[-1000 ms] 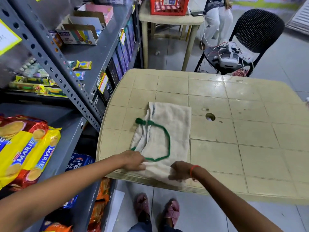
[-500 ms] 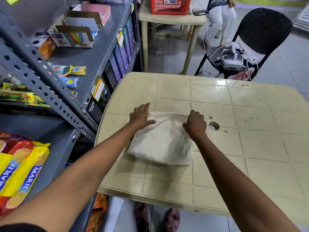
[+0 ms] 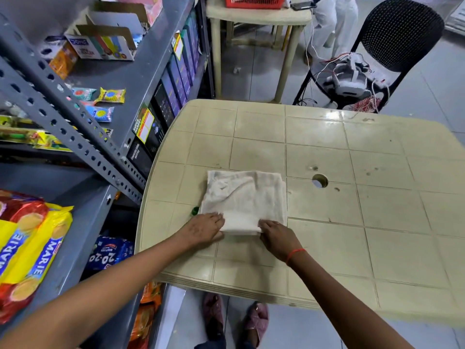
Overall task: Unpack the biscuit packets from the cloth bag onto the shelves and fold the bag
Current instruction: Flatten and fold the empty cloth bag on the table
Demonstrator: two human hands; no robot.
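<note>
A beige plastic table (image 3: 327,222), moulded in a tile pattern with a round hole near its middle, is seen filling most of the view, with grey metal shelves (image 3: 83,137) set along its left edge. A black chair (image 3: 400,34) loaded with a white device and tangled wires is placed on the tiled floor beyond the table's far right corner, and a second, smaller table (image 3: 256,18) carrying a red basket (image 3: 254,1) is seen beyond that. The off-white cloth bag (image 3: 244,197) is laid folded into a rough square on the table's near left part, a bit of green handle (image 3: 195,211) left showing at its near left corner. Yellow and red Marie packets (image 3: 30,248) are stacked on a lower shelf at far left, with blue 20-20 packets (image 3: 110,253) kept on the shelf below and small sweet wrappers scattered on an upper shelf. The bag's near edge is gripped at both ends: the left hand (image 3: 201,229) is closed on the near left corner, and the right hand (image 3: 276,238), a red thread (image 3: 295,254) tied at its wrist, is closed on the near right part, the two hands set apart with cloth between them. A pair of pink sandals (image 3: 235,316) is seen on the floor under the table's near edge.
</note>
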